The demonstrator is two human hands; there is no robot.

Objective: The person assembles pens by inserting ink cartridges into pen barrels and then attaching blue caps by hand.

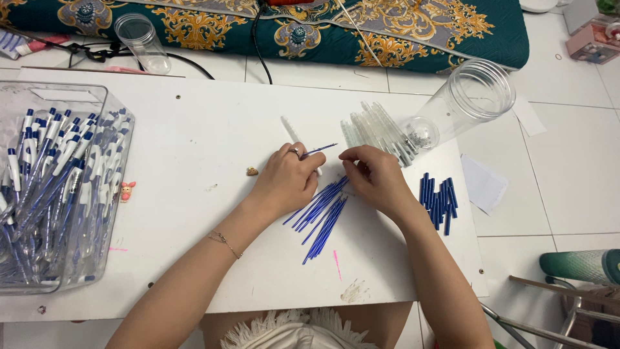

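Dozens of finished blue-and-white pens already fill the clear plastic bin (61, 187) at your left — yet a heap of thin blue ink refills (321, 213) under your hands, clear barrels (378, 131) and blue caps (439, 202) remain. Your left hand (284, 181) pinches one refill (320, 150); your right hand (378, 181) curls, fingertips on the heap. A clear unlabelled jar (468, 103) lies tipped.

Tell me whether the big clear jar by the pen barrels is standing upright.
No, the clear jar lies on its side at the board's far right edge, its open mouth facing up and right, next to the clear pen barrels.
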